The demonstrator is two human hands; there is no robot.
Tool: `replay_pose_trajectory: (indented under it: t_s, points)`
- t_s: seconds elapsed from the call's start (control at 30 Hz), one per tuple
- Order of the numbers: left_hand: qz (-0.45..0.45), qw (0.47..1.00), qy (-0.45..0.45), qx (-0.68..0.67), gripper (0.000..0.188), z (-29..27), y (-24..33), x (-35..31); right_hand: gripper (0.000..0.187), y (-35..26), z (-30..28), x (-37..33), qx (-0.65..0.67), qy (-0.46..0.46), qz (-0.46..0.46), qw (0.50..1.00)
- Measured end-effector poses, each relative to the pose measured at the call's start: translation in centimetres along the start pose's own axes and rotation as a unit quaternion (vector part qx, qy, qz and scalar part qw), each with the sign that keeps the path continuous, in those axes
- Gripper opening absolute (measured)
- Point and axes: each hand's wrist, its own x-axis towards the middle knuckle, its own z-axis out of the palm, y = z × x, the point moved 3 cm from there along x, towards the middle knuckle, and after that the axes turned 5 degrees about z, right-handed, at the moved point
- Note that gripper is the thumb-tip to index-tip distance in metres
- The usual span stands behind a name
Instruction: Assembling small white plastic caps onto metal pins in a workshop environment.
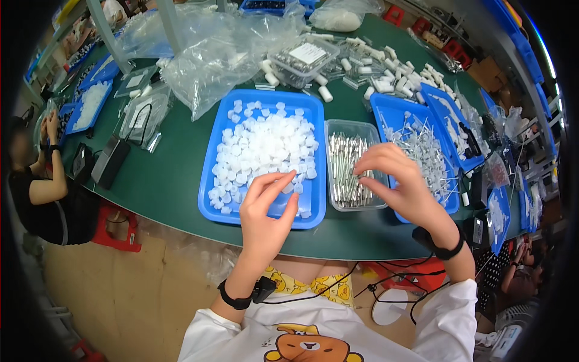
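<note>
Small translucent white caps (259, 148) lie heaped in a blue tray (208, 181) before me. Over the tray's near right part is my left hand (265, 208), its thumb and forefinger apart; a few caps show around and between the fingertips. Right of that tray stands a clear plastic box (357, 208) of thin metal rods (344, 172), lying roughly lengthwise. My right hand (401, 181) hovers over the box's right side, fingers curved and thumb apart from them. I see nothing held in it. Both wrists wear black bands.
At the right, a blue tray (401, 211) holds white-ended rods (422, 145). White cylinders (386, 72) lie scattered behind, beside a lidded clear box (303, 57) and plastic bags (211, 60). A dark device (111, 160) stands at the left edge; another person (45, 181) sits beyond.
</note>
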Motion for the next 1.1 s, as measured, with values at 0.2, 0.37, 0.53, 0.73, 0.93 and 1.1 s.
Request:
replay_pose_trajectory:
  t_s: [0.2,0.37,0.53,0.73,0.93,1.1]
  points:
    - [-0.065,0.972,-0.047,-0.219,0.043,0.1,1.5,-1.5,0.019,-4.4,0.2,-5.6,0.375,0.163,0.155,0.900]
    - [-0.067,0.957,-0.095,-0.264,0.027,0.7,3.2,-2.5,0.008,-4.2,2.4,-8.0,0.501,0.224,0.068,0.833]
    - [-0.147,0.893,-0.139,-0.403,0.028,0.9,3.6,-3.1,0.005,-3.7,3.8,-8.4,0.614,0.236,0.090,0.748]
    - [-0.180,0.821,-0.152,-0.521,0.030,1.5,2.9,-3.6,0.012,-3.7,4.7,-8.2,0.641,0.243,0.047,0.727]
    - [-0.218,0.737,-0.167,-0.618,0.031,1.7,3.1,-4.0,0.019,-4.0,4.6,-7.7,0.628,0.242,0.014,0.739]
    - [-0.234,0.739,-0.167,-0.609,0.029,1.7,4.1,-3.9,0.018,-4.5,3.7,-8.1,0.519,0.240,-0.016,0.820]
